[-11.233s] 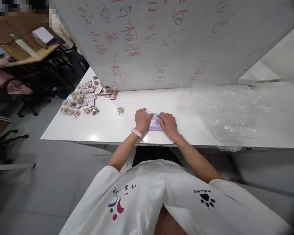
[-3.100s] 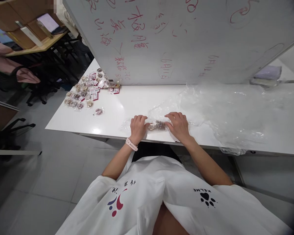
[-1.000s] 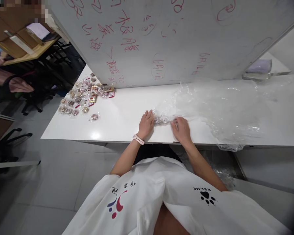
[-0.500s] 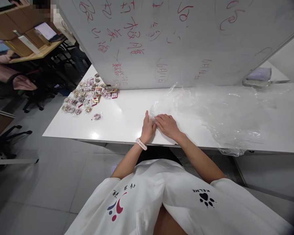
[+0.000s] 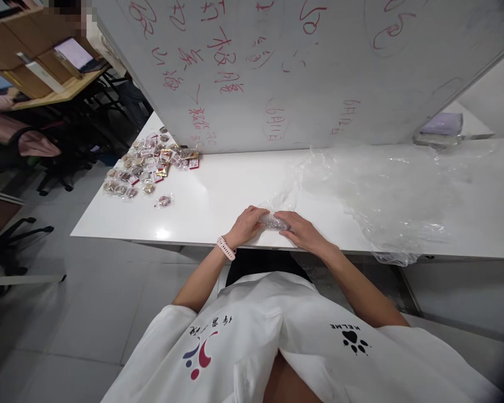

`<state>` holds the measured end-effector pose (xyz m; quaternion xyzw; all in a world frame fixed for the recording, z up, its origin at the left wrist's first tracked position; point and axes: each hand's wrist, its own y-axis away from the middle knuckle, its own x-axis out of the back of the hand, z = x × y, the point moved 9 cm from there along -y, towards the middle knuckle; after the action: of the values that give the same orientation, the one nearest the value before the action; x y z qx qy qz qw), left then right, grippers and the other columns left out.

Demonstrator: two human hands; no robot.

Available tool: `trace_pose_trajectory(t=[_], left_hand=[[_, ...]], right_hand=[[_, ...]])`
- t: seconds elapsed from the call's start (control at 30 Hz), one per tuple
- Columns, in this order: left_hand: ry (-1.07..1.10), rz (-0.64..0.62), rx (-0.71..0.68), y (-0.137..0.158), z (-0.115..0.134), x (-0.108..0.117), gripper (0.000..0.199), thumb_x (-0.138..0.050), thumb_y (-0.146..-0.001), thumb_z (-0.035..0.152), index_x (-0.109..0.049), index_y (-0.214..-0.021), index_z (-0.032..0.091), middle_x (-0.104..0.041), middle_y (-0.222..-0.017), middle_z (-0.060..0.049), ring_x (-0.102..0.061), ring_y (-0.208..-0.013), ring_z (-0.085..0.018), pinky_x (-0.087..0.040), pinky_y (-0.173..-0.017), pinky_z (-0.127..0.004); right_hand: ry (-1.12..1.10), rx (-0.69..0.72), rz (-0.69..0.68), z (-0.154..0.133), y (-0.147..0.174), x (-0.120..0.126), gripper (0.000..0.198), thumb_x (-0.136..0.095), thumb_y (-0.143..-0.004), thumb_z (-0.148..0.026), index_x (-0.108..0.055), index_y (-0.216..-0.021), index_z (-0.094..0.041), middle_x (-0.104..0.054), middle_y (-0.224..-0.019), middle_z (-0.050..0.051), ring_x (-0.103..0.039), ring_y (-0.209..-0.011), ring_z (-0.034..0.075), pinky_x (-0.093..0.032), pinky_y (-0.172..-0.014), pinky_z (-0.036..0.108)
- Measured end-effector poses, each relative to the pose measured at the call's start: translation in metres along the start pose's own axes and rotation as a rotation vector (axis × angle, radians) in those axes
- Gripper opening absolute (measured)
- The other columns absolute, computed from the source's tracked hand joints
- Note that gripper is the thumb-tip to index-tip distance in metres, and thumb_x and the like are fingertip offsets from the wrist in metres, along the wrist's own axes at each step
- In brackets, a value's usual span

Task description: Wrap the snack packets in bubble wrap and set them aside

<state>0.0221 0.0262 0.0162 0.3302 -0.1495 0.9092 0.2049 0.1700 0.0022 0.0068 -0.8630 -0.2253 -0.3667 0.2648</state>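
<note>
Two hands on it, and you have the wrapped bundle (image 5: pixel 276 223) held end to end: left hand (image 5: pixel 247 225) fingers grasping one end, right hand (image 5: pixel 303 230) fingers grasping the other. It's at the tabletop's (image 5: pixel 227 182) near edge, straight in front of you, long axis running left to right, right end angled slightly toward you. Beyond it, the clear plastic sheet (image 5: pixel 399 196) spreads rightward.
</note>
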Motion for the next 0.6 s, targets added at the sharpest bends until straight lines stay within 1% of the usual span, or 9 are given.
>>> trace_pose_trajectory(t=[0.07,0.13,0.2,0.23,0.3,0.37,0.43,0.5,0.6], left_hand=[[0.063,-0.032,0.022,0.001,0.003,0.000,0.026,-0.062,-0.088,0.030,-0.059,-0.113,0.023,-0.067,-0.110,-0.009,-0.060,-0.102,-0.023,-0.049,-0.090,-0.037],[0.148,-0.092,0.085,-0.002,0.002,-0.005,0.029,-0.062,-0.089,0.039,-0.057,-0.112,0.023,-0.068,-0.092,-0.004,-0.061,-0.083,-0.019,-0.047,-0.075,-0.030],[0.215,-0.143,0.161,-0.009,-0.003,-0.010,0.029,-0.062,-0.089,0.045,-0.058,-0.107,0.023,-0.061,-0.071,0.003,-0.052,-0.063,-0.014,-0.039,-0.062,-0.026],[0.234,-0.151,0.186,-0.014,-0.005,-0.012,0.028,-0.062,-0.088,0.047,-0.059,-0.102,0.022,-0.056,-0.064,0.005,-0.047,-0.058,-0.012,-0.035,-0.057,-0.024],[0.259,-0.136,0.209,-0.025,-0.007,-0.012,0.028,-0.062,-0.087,0.049,-0.060,-0.091,0.021,-0.050,-0.059,0.006,-0.040,-0.053,-0.010,-0.030,-0.054,-0.024],[0.289,-0.122,0.221,-0.033,-0.009,-0.013,0.030,-0.061,-0.087,0.049,-0.058,-0.084,0.019,-0.048,-0.059,0.006,-0.038,-0.051,-0.009,-0.029,-0.052,-0.023],[0.324,-0.117,0.249,-0.037,-0.011,-0.015,0.032,-0.060,-0.088,0.050,-0.055,-0.081,0.020,-0.046,-0.057,0.006,-0.038,-0.048,-0.009,-0.029,-0.050,-0.024],[0.342,-0.146,0.281,-0.035,-0.011,-0.019,0.033,-0.059,-0.089,0.051,-0.052,-0.079,0.020,-0.045,-0.055,0.006,-0.038,-0.044,-0.009,-0.029,-0.048,-0.024],[0.238,-0.204,0.323,-0.029,-0.007,-0.028,0.033,-0.056,-0.092,0.050,-0.051,-0.076,0.020,-0.047,-0.055,0.004,-0.043,-0.045,-0.011,-0.032,-0.049,-0.026]], right_hand=[[-0.064,-0.057,0.049,0.000,0.013,0.003,0.041,-0.045,-0.099,-0.036,-0.048,-0.139,-0.029,-0.059,-0.134,0.008,-0.058,-0.121,0.025,-0.052,-0.096,0.043],[-0.132,-0.171,0.104,0.006,0.021,0.005,0.035,-0.045,-0.100,-0.041,-0.056,-0.130,-0.027,-0.065,-0.122,0.008,-0.064,-0.105,0.023,-0.054,-0.086,0.038],[-0.163,-0.282,0.184,0.013,0.024,0.008,0.032,-0.046,-0.099,-0.044,-0.063,-0.118,-0.024,-0.069,-0.109,0.008,-0.065,-0.088,0.021,-0.054,-0.076,0.034],[-0.142,-0.321,0.247,0.015,0.025,0.012,0.032,-0.046,-0.099,-0.044,-0.064,-0.113,-0.022,-0.069,-0.106,0.008,-0.065,-0.086,0.021,-0.054,-0.075,0.035],[-0.025,-0.358,0.396,0.014,0.026,0.023,0.032,-0.047,-0.099,-0.045,-0.065,-0.111,-0.021,-0.066,-0.112,0.011,-0.063,-0.097,0.024,-0.053,-0.083,0.039],[0.124,-0.329,0.476,0.006,0.025,0.029,0.035,-0.051,-0.097,-0.045,-0.064,-0.119,-0.022,-0.062,-0.123,0.014,-0.057,-0.112,0.029,-0.049,-0.094,0.044],[0.225,-0.255,0.422,-0.004,0.022,0.022,0.041,-0.054,-0.096,-0.046,-0.059,-0.129,-0.023,-0.058,-0.132,0.014,-0.053,-0.119,0.031,-0.046,-0.100,0.046],[0.272,-0.192,0.334,-0.011,0.023,0.012,0.045,-0.054,-0.096,-0.045,-0.055,-0.134,-0.022,-0.056,-0.135,0.014,-0.053,-0.118,0.030,-0.046,-0.099,0.044],[0.315,-0.162,0.290,-0.013,0.029,0.004,0.043,-0.050,-0.098,-0.041,-0.054,-0.135,-0.019,-0.060,-0.131,0.014,-0.056,-0.113,0.028,-0.047,-0.095,0.041]])
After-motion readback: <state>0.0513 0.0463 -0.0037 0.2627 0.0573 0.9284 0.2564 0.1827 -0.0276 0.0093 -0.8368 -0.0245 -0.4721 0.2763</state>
